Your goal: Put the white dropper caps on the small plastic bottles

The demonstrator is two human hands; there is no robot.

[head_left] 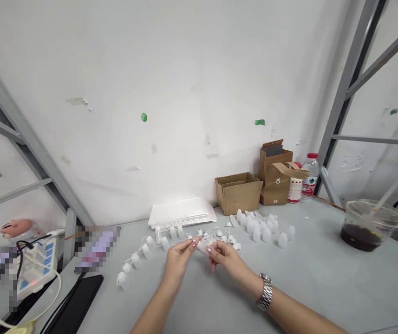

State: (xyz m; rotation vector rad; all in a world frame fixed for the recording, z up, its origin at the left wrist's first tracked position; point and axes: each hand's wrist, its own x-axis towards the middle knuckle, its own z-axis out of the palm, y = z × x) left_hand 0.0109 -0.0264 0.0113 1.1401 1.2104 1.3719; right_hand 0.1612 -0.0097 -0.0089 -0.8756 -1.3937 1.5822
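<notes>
My left hand (178,257) is closed in a pinch near the middle of the table; what lies between its fingertips is too small to make out. Close beside it, my right hand (225,256), with a metal watch on the wrist, grips a small translucent plastic bottle (203,246), partly covered by the fingers. Just behind the hands lies a loose pile of small white caps (232,241) with straps. To the right stand several uncapped bottles (266,234). A curved row of bottles with caps attached (146,251) runs along the left.
White flat sheets (181,211) are stacked against the wall. A cardboard box (238,197), a brown paper bag (274,178) and a red-capped bottle (310,174) stand behind. A cup of dark liquid (362,236) is at right, a power strip (40,264) and black object (76,304) at left.
</notes>
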